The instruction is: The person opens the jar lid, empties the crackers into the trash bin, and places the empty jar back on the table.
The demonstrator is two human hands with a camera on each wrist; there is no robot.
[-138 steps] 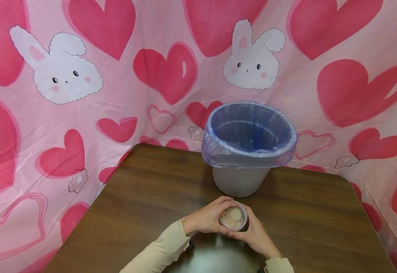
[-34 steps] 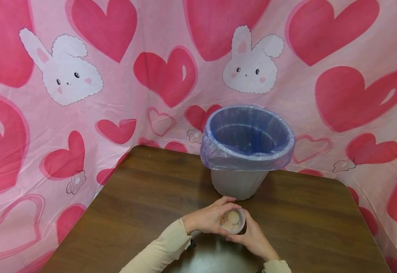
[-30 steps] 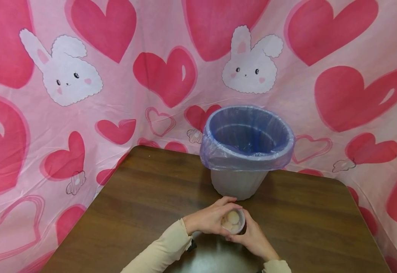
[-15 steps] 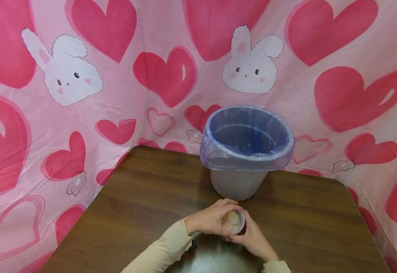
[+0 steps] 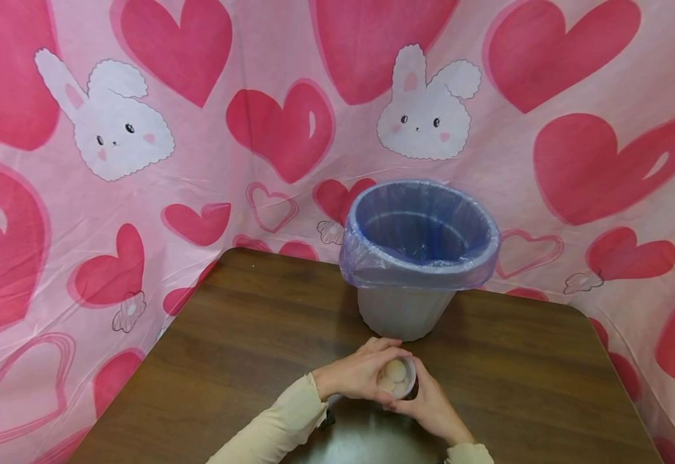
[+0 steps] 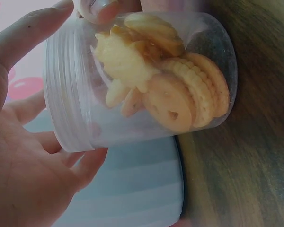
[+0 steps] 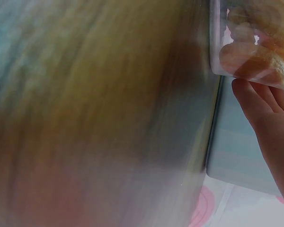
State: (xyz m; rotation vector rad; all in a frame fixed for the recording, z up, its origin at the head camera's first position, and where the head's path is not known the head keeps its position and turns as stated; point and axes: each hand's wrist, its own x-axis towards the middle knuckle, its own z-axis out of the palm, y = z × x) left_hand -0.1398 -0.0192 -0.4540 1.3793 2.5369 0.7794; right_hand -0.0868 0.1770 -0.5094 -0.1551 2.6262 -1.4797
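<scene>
In the head view a clear plastic jar (image 5: 396, 378) with pale cookies inside is held between both hands, low over the table's front middle. My left hand (image 5: 356, 374) curls its fingers and thumb around the jar's top from the left. My right hand (image 5: 434, 403) grips the jar from the right. In the left wrist view the ridged, translucent lid (image 6: 68, 94) sits on the jar, and several cookies (image 6: 173, 101) lie inside. The right wrist view shows fingers (image 7: 251, 101) against the jar's side. I cannot tell whether the jar's base touches the table.
Just behind the hands stands a light-grey bin (image 5: 403, 312) lined with a blue plastic bag (image 5: 366, 264). The brown wooden table (image 5: 256, 322) reaches to a pink heart-and-rabbit cloth (image 5: 209, 154) hung at the back and sides.
Since the oldest frame the head view has shifted slightly and the jar has tilted a little in the hands. Over the last second both hands and the jar look almost still.
</scene>
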